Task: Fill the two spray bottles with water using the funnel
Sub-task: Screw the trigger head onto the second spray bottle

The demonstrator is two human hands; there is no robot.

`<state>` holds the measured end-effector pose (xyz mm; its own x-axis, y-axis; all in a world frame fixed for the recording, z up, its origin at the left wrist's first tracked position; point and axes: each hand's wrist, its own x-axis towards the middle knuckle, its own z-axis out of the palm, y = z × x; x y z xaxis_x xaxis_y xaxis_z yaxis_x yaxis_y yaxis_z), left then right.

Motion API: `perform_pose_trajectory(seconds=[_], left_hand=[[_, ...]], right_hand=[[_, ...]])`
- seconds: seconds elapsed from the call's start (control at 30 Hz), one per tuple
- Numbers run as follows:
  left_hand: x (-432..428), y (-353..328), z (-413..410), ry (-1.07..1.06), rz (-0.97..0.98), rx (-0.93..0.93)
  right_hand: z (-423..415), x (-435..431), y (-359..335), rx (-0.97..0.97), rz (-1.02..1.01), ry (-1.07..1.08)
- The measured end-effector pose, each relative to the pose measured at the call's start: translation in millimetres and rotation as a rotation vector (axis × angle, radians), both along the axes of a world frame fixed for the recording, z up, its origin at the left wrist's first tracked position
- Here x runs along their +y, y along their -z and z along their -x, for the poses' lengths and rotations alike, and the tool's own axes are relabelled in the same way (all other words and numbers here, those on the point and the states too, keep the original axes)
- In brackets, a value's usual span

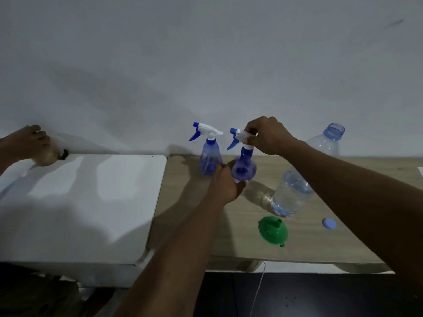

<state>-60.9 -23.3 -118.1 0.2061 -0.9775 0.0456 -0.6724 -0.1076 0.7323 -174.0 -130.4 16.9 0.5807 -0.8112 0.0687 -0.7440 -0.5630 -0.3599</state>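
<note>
Near spray bottle [243, 170]: blue translucent body, positioned at the rear centre of the wooden table [190, 225]. Left hand [225, 183]: fingers and thumb curled round the lower body of this bottle from the 7 o'clock side, clamped on it. Right hand [265, 136]: reaches in from 4 o'clock, with the fingertips pinched together on the white-and-blue trigger head [237, 135], which is seated on the bottle neck. The bottle appears tilted toward the camera; contact between its base and the table cannot be confirmed. Far spray bottle [209, 156]: upright, trigger head fitted, just beside the near one at its 10 o'clock, not touched by either hand. Water bottle [295, 191]: clear, uncapped, partly filled, at 3 o'clock of the near spray bottle, partly behind the right forearm. Funnel [272, 229]: green, mouth down and spout up, at 5 o'clock of the near spray bottle. Cap [329, 224]: blue, lying flat at 3 o'clock of the funnel, apart from it. White table [91, 202]: adjoins the wooden table at 9 o'clock; another hand [36, 145] sits at its rear edge
</note>
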Motion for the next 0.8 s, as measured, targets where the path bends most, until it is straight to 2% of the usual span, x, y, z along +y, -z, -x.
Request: perform_pose_trajectory(seconds=[0.13, 0.23, 0.4, 0.63, 0.8], left_hand=[[-27, 8, 0, 0.011, -0.137, 0.105], [-38, 12, -1, 0.028, -0.242, 0.042], [-44, 17, -4, 0.071, -0.386, 0.053], [-49, 19, -3, 0.13, -0.526, 0.049], [-47, 13, -4, 0.143, -0.535, 0.023]], right_hand=[[-8, -22, 16, 0.033, -0.007, 0.064], [-13, -32, 34, 0.047, -0.012, 0.084], [-17, -44, 58, 0.069, -0.002, 0.07], [-21, -49, 79, 0.07, 0.014, 0.074], [-23, -46, 79, 0.096, -0.019, 0.098]])
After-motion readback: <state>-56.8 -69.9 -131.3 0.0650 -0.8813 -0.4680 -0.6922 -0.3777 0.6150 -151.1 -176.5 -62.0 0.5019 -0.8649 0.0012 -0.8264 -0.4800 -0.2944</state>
